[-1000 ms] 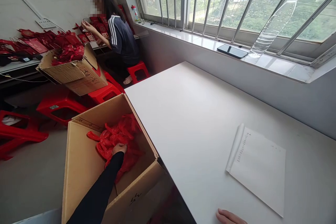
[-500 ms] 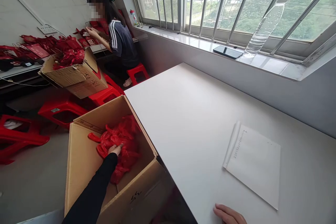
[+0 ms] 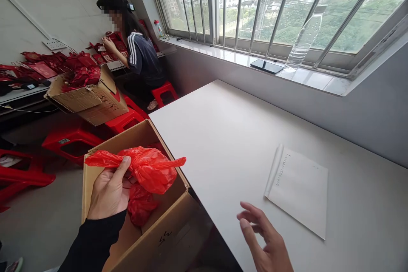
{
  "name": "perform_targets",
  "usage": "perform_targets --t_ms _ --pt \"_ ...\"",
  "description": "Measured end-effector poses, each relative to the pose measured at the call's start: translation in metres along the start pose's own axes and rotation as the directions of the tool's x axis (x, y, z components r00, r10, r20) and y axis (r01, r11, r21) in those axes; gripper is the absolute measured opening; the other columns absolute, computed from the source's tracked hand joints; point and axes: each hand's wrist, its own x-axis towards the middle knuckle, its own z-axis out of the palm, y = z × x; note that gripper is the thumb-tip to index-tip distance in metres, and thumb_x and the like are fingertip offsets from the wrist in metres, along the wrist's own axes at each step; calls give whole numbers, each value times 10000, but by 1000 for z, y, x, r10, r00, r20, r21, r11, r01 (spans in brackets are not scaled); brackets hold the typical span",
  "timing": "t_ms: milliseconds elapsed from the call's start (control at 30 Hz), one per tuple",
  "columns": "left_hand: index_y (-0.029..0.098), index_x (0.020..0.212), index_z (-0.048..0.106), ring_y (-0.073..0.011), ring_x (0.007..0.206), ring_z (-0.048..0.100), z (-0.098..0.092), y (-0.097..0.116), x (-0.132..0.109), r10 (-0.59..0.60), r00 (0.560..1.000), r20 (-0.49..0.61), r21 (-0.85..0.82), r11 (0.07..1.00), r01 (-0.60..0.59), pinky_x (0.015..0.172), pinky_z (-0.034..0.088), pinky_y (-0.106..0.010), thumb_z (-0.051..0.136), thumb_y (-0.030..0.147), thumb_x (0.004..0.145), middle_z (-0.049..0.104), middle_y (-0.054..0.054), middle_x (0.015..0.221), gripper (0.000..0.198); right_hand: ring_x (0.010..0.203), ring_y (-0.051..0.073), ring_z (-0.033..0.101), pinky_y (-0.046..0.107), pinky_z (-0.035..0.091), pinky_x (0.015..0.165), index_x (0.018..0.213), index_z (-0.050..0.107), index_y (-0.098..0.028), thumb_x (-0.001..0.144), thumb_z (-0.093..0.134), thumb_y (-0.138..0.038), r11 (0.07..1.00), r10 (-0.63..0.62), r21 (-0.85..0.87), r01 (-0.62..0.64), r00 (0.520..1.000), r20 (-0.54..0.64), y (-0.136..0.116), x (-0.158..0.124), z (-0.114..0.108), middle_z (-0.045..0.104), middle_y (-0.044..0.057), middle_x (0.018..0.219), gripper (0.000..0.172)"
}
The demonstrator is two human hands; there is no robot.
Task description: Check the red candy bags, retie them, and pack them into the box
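My left hand point(image 3: 110, 191) pinches a knotted red plastic bag point(image 3: 153, 168) by its tied end, thumb on top, above an open cardboard box point(image 3: 172, 216). What the bag contains is hidden. More red plastic point(image 3: 140, 206) lies lower inside the box. My right hand point(image 3: 266, 240) hovers over the white table point(image 3: 204, 136), fingers curved and apart, with nothing in it. A white notepad point(image 3: 298, 191) with a line of small writing lies on the table beyond that hand.
On the windowsill are a phone point(image 3: 267, 66) and a clear water bottle point(image 3: 302, 42). At the far left a person point(image 3: 140, 51) sits by a table piled with red items. Another cardboard box point(image 3: 92, 97) and red stools point(image 3: 72, 140) stand to the left.
My left hand has come up out of the box with one red bag. My right hand has lifted off the table's near edge and moved into view, fingers spread.
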Motion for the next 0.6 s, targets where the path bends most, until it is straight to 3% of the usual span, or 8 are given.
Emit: perform_targets --t_ms 100,133,167,233,300,367,500,600 --pt "221 836 682 -234 805 717 30 12 -29 -5 996 95 -58 998 10 594 609 -288 760 326 776 728 4 809 144 852 187 647 285 529 715 1458 428 -253 874 664 -507 973 -134 218 78 957 257 -57 26 25 701 38 1002 680" --pt "221 822 686 -245 792 719 38 13 -36 -16 992 127 -66 998 25 572 608 -293 780 345 751 730 0 783 171 851 180 636 289 518 737 1495 365 -244 874 671 -499 955 -164 286 81 946 279 -72 33 33 690 27 971 738" --pt "216 814 690 -252 770 720 45 12 -41 -32 986 161 -69 997 43 552 604 -299 797 367 730 730 -4 756 203 858 177 624 297 506 770 1499 350 -233 902 640 -499 930 -206 356 94 934 291 -83 40 39 670 17 923 715" --pt "196 816 700 -253 716 715 54 10 -45 -70 971 227 -60 994 86 517 588 -303 817 423 699 725 -14 710 281 785 159 580 291 479 741 1289 555 -208 961 536 -510 878 -289 460 136 916 280 -97 48 47 618 4 829 446" --pt "173 864 711 -224 655 698 57 6 -42 -99 958 269 -38 993 114 479 558 -279 803 468 711 719 -19 698 346 701 143 521 277 443 676 927 621 -198 999 442 -517 852 -338 496 169 901 273 -100 49 48 569 -3 751 372" --pt "153 928 703 -158 558 651 54 3 -33 -114 958 262 -7 993 120 424 500 -231 740 464 796 699 -6 683 340 664 137 482 273 414 649 756 545 -204 1014 404 -506 863 -355 466 198 892 280 -98 45 45 540 -8 706 422" --pt "123 963 665 -48 375 461 43 -1 -16 -167 968 189 69 985 157 343 358 -167 560 370 970 595 55 602 269 653 136 477 267 404 649 730 526 -207 1025 382 -483 895 -335 394 210 900 280 -92 31 41 527 -13 679 429" --pt "128 1026 652 -77 518 574 34 -1 -14 -157 974 165 52 987 150 466 485 -207 534 402 981 651 14 757 302 684 144 518 266 420 664 747 530 -211 1029 360 -481 901 -324 390 189 891 317 -90 22 44 555 -7 697 427"
